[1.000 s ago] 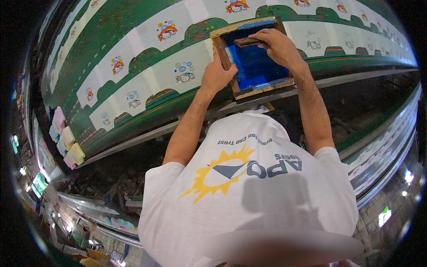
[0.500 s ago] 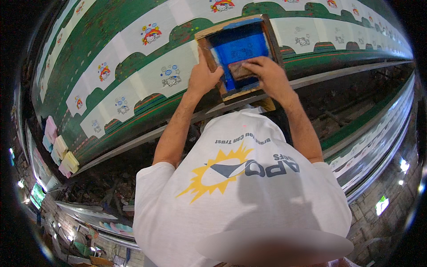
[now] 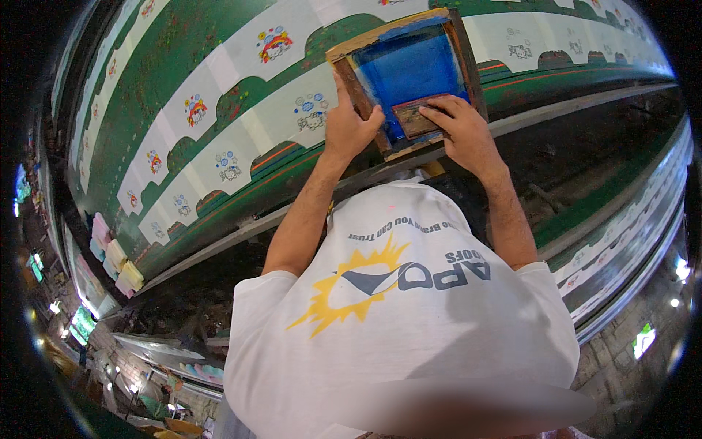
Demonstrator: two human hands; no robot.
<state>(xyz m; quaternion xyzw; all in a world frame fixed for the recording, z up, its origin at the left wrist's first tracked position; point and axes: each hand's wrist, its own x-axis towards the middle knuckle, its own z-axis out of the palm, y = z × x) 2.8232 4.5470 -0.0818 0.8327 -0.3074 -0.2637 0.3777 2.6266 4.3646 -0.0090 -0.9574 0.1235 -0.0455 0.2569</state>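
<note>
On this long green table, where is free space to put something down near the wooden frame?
The wooden frame and both hands, left hand and right hand, crowd that spot. White fabric pieces fill both rows. Bare green shows only in the band between the rows and along the near edge.

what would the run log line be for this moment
left hand grips wooden screen frame edge | right hand presses squeegee on blue mesh | frame lies on green table
</note>
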